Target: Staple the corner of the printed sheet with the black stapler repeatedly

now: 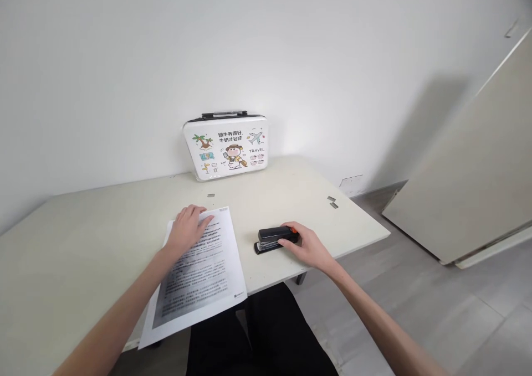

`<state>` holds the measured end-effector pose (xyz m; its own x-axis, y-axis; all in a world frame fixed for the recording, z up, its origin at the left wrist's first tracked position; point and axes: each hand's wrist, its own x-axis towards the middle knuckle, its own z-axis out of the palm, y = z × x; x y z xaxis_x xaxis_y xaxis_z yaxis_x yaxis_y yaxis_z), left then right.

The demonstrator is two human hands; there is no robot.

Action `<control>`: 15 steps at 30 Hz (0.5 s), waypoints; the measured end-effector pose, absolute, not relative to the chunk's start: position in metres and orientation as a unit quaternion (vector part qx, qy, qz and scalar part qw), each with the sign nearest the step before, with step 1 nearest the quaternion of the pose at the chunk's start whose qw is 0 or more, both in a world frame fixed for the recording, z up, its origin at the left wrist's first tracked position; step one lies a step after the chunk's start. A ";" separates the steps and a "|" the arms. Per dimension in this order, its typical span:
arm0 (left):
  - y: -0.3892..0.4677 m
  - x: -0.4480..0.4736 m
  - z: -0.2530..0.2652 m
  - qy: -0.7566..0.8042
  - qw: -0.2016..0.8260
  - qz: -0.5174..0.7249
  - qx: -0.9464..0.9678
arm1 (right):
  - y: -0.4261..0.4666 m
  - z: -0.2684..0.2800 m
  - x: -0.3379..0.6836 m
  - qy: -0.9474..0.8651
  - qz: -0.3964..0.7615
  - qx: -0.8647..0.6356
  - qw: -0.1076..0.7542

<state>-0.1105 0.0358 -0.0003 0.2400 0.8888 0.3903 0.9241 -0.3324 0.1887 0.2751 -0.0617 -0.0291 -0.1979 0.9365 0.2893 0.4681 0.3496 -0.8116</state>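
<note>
Printed paper (203, 276) lies on the table, its lower edge sticking out past the table's front edge over my lap. My left hand (189, 229) rests on the upper part of the paper, thumb apart from the other fingers, covering some of the text. To the right of the paper, a black stapler (272, 235) with an orange-red part near its back end sits on the tabletop. My right hand (305, 243) is closed around the stapler's right end, with the thumb along the near side. The stapler's front end points left toward the paper, apart from it.
The pale table (116, 226) stands against a white wall. A white case (228, 149) with cartoon prints and a black handle leans at the back. Small staple strips (331, 201) lie near the right edge, another strip (211, 195) before the case. A large panel (469, 188) stands right.
</note>
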 end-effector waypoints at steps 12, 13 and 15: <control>0.039 -0.108 -0.022 -0.598 0.022 -0.218 -0.771 | -0.063 -0.030 0.273 -0.715 0.285 -0.497 0.400; 0.039 -0.106 -0.022 -0.599 0.017 -0.223 -0.769 | -0.064 -0.030 0.273 -0.716 0.284 -0.497 0.399; 0.038 -0.101 -0.023 -0.598 0.008 -0.234 -0.766 | -0.064 -0.030 0.273 -0.717 0.282 -0.497 0.398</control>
<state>-0.1013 0.0380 -0.0228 0.1746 0.9136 0.3674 0.9206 -0.2838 0.2683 0.2733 -0.0637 -0.0303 -0.1884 0.9379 0.2911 0.4880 0.3467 -0.8010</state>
